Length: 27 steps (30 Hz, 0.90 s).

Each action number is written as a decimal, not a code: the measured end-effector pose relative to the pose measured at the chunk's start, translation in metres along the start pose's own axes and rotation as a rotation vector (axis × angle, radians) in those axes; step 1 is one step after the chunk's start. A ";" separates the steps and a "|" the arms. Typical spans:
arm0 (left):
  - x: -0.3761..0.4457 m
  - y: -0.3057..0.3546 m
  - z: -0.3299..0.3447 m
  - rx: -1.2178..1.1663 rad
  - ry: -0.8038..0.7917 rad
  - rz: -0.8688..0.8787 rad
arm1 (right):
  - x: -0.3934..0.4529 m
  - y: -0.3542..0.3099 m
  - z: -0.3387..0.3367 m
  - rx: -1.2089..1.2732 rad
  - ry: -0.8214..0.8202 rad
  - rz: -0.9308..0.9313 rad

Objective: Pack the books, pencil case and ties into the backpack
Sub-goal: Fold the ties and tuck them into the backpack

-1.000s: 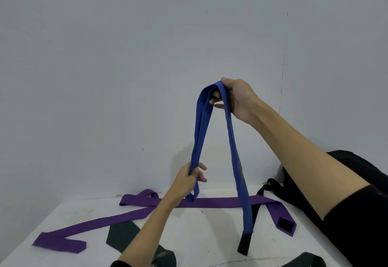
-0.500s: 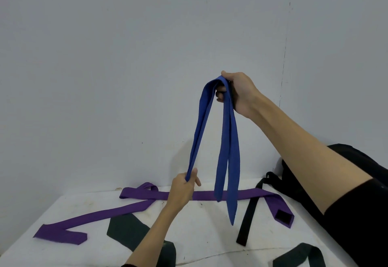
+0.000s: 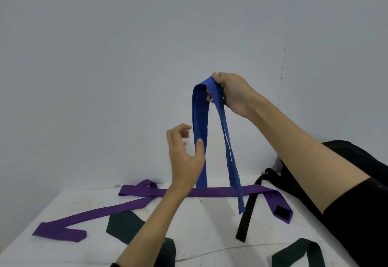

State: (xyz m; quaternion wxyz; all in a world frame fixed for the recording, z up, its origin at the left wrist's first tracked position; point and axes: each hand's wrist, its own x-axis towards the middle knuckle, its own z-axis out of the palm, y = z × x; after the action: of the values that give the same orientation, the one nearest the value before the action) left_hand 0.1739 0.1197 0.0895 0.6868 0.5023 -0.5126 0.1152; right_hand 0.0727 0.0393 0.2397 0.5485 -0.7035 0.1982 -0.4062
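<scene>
Head view: right hand (image 3: pixel 233 92) pinches folded blue tie (image 3: pixel 199 132) at top, doubled strips hanging; left hand (image 3: pixel 184 157) open, thumb touching tie.

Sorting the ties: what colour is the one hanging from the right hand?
Blue, plain, seen in the head view.
</scene>
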 end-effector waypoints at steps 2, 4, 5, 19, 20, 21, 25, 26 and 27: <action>0.002 0.023 0.008 -0.079 -0.082 0.044 | 0.002 0.003 0.003 -0.042 0.012 0.001; 0.004 0.036 0.016 -0.169 -0.177 -0.134 | 0.003 0.004 0.006 -0.084 0.031 0.007; 0.005 0.038 0.020 -0.212 -0.196 -0.227 | 0.003 0.005 0.007 -0.095 0.043 0.011; 0.019 0.025 0.015 -0.399 -0.458 -0.593 | -0.003 0.002 0.001 -0.057 0.085 -0.010; 0.020 0.025 0.015 -0.384 -0.452 -0.582 | -0.003 0.002 0.002 -0.055 0.085 -0.011; 0.020 0.025 0.015 -0.361 -0.446 -0.564 | -0.003 0.002 0.002 -0.053 0.085 -0.011; 0.019 0.024 0.010 -0.295 -0.454 -0.509 | -0.003 0.002 0.001 -0.062 0.076 -0.005; 0.020 0.025 0.008 -0.302 -0.461 -0.501 | -0.003 0.002 0.001 -0.062 0.069 -0.003; 0.022 0.025 0.005 -0.316 -0.456 -0.490 | -0.003 0.002 -0.001 -0.060 0.061 -0.002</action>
State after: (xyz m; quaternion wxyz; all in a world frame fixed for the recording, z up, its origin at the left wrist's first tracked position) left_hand 0.1637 0.1192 0.1223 0.6311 0.5106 -0.5285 -0.2484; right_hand 0.0708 0.0406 0.2362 0.5206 -0.7070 0.2262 -0.4219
